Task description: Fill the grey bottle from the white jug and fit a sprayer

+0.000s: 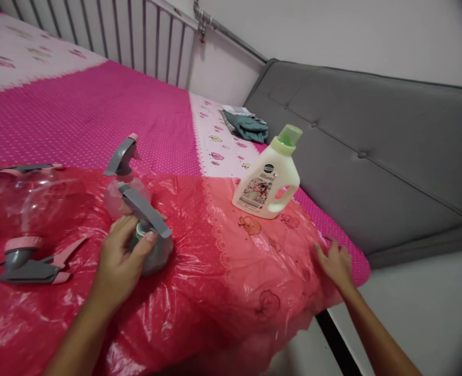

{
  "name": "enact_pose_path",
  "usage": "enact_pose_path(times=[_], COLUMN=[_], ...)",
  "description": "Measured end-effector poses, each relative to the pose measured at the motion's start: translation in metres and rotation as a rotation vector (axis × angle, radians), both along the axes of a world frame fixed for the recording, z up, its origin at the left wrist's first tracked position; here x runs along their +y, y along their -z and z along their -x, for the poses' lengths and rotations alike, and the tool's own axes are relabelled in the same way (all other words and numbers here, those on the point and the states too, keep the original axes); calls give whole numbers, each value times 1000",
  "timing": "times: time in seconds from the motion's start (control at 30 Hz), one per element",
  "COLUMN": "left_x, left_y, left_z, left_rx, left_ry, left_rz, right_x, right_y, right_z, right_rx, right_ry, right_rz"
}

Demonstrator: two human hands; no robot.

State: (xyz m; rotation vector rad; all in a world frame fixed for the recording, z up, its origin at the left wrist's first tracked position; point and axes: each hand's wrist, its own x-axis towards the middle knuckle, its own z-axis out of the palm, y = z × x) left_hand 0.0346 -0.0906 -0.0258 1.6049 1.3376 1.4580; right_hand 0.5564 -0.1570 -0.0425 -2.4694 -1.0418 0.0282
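My left hand (pixel 124 257) is closed around the neck of a spray bottle (pixel 155 256) with a grey trigger head, which stands on a red plastic sheet (pixel 187 297). Just behind it is a second spray bottle (pixel 115 196), clear pinkish with a grey and pink head, partly hidden. At the right edge of the sheet, my right hand (pixel 336 263) rests with its fingers apart and nothing visible in them. Between the hands and farther back, a cream detergent bottle (pixel 268 183) with a green cap stands upright, slightly tilted in view.
More clear sprayers with a grey and pink trigger head (pixel 31 266) lie at the left. The sheet covers part of a bed with a pink dotted cover (pixel 137 115). Folded clothes (pixel 246 125) lie by the grey headboard (pixel 364 130). White railings (pixel 117 36) stand behind.
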Motion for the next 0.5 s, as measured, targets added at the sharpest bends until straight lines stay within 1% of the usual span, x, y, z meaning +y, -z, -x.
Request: enact_pose_path(times=[0.07,0.13,0.2,0.3,0.4,0.5], left_x=[2,4,6,8,6,5], left_y=[0,1,1,2,1,0], left_z=[0,0,0,1,1,-1], left_rx=[3,7,14,29,43,58], left_ry=[-3,-14,-21,-14,-12,-31], left_rz=[-2,-7,-14,-20,-23,-28], right_x=[-15,-25,-28,-24,-16,-5], right_y=[-1,-4,-9,-22,-42,-62], right_z=[-19,-33,-41,-44,-34,-14], right_rx=[39,98,160,257,385,533], right_ry=[63,82,79,48,-58,-290], right_rz=[49,89,110,109,88,18])
